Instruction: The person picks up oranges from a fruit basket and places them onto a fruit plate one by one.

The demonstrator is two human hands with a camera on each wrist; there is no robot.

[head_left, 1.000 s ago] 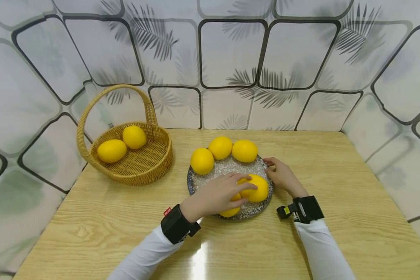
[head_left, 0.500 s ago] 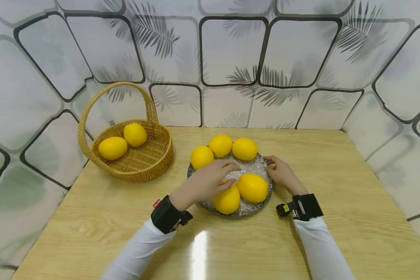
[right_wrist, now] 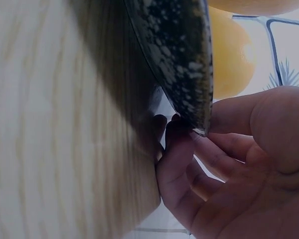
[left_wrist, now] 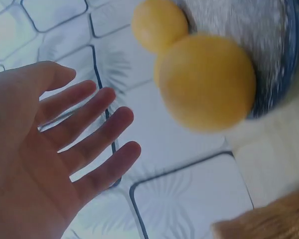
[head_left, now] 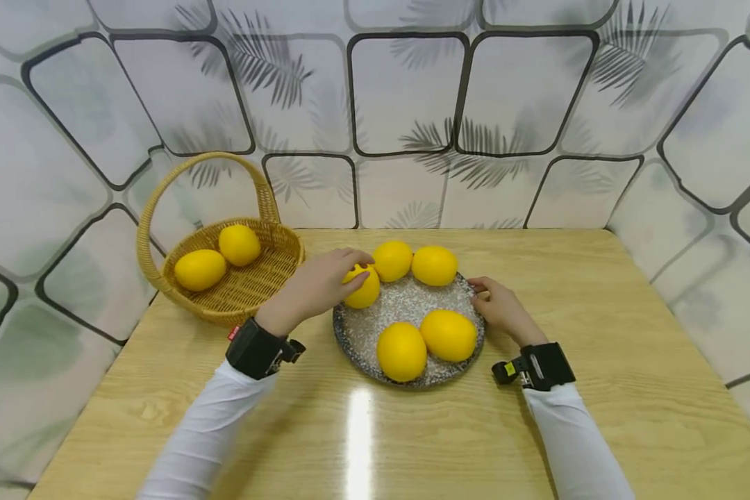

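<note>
My left hand [head_left: 312,288] hovers over the lemon [head_left: 365,292] at the plate's left edge. In the left wrist view, its fingers [left_wrist: 102,132] are spread and apart from that lemon. The speckled grey plate [head_left: 381,316] bears several yellow lemons: a pair [head_left: 394,261] at its back and another pair [head_left: 402,352] at its front. At the plate's right rim, my right hand [head_left: 505,314] holds the edge. The right wrist view shows the thumb above the rim [right_wrist: 202,99] and curled fingers below it.
A wicker basket [head_left: 287,292] with a tall handle stands left of the plate, holding two lemons [head_left: 200,270]. Both rest on a light wooden table [head_left: 437,444]. Patterned walls [head_left: 406,97] close off the back and sides.
My left hand has drawn away from the front lemons and moved back and left to the left-edge lemon. The right hand stays at the plate rim. The plate and lemons look unmoved.
</note>
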